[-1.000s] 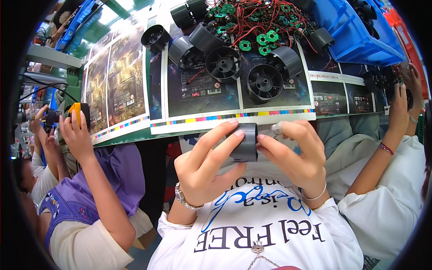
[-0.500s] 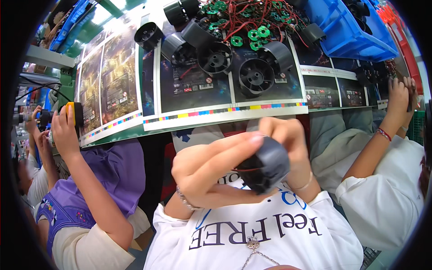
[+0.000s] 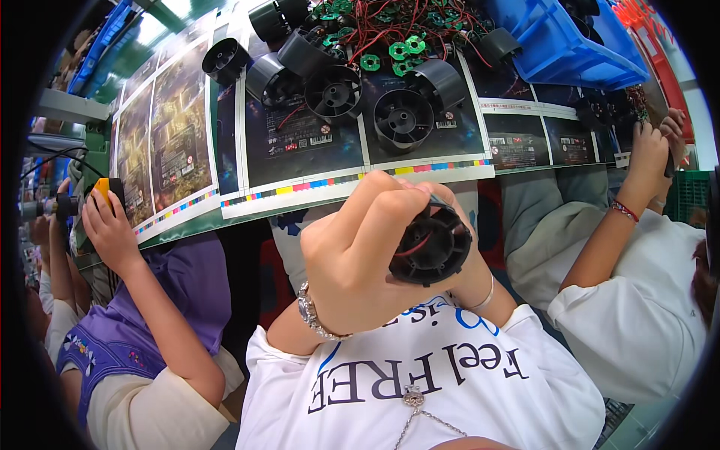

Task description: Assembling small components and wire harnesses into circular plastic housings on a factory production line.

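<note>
Holding a black round fan housing close to the chest, the left hand wraps its fingers over the top of the part, grip closed on it. The right hand sits behind and under the housing, mostly hidden; its grip supports the part from the far side, but how firmly it is closed cannot be told. A red wire shows inside the housing's open face. A metal watch is on the left wrist, a thin bracelet on the right.

Head view, farther out: the bench is covered with printed sheets. On it lie more fan housings, green circuit boards with red wires, and a blue bin. A person in purple works at the left, a person in white at the right.
</note>
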A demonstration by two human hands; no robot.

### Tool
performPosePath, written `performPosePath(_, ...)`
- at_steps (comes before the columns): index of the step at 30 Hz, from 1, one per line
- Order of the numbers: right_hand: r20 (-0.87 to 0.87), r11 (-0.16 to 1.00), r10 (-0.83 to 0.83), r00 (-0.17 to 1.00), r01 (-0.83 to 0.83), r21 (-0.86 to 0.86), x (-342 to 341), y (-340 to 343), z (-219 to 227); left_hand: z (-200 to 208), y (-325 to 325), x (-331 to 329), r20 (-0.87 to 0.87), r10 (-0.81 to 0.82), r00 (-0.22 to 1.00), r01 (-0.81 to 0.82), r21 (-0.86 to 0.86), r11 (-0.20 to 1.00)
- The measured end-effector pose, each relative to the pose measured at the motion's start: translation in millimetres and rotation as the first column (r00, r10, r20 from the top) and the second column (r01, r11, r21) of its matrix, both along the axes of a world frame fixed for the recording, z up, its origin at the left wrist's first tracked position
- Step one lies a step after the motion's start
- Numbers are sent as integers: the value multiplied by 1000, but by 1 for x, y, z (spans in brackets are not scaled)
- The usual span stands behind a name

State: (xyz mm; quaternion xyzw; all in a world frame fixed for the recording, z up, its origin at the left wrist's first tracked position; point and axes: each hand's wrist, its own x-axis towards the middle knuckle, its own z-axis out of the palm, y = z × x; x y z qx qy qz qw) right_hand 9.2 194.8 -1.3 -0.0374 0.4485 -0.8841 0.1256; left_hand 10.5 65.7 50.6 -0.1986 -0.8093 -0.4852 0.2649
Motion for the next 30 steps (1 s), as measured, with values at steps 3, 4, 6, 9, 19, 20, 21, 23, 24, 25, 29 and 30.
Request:
performPosePath(3, -86, 1000, 20, 996, -22, -16, -9, 4, -9, -6, -4, 2, 34, -18, 999, 17, 16, 1000)
performPosePath(4, -155, 998, 36, 987, -42, -39, -15, 8, -13, -10, -5, 0, 33, -52, 998, 50, 52, 997)
performPosePath(6, -294, 993, 60, 954, -87, -81, -26, 16, -17, -14, -8, -2, 27, -120, 992, 116, 120, 986)
performPosePath(9, -688, 905, 30, 726, 273, 327, -38, 37, 9, -4, -11, 6, 52, -98, 994, 87, 184, 979)
performPosePath(19, -896, 598, 320, 308, 667, 443, -37, 26, 41, -20, -18, 1, -195, 188, 963, -235, -256, 938)
performPosePath(20, -894, 660, 312, 321, 603, 447, -37, 24, 44, -19, -25, 0, -191, 225, 956, -270, -264, 926)
performPosePath(21, -892, 718, 306, 334, 534, 446, -38, 23, 47, -19, -34, -2, -187, 261, 947, -305, -272, 913)
performPosePath(23, -936, 550, 182, 300, 759, 350, -62, 27, 53, -19, -53, -3, -139, 404, 904, -428, -286, 858)
performPosePath(24, -918, 405, 184, 352, 824, 397, -79, 37, 58, -12, -64, 0, -44, 551, 834, -527, -360, 770)
performPosePath(25, -917, 300, 229, 326, 873, 385, -99, 44, 58, -10, -79, 3, -35, 622, 782, -590, -365, 720)
performPosePath(29, -857, 152, 422, 294, 909, 387, -145, 43, 56, -16, -153, 11, -197, 759, 620, -724, -515, 458)
performPosePath(30, -817, 110, 495, 297, 911, 398, -151, 42, 55, -21, -168, 11, -277, 767, 579, -743, -567, 357)
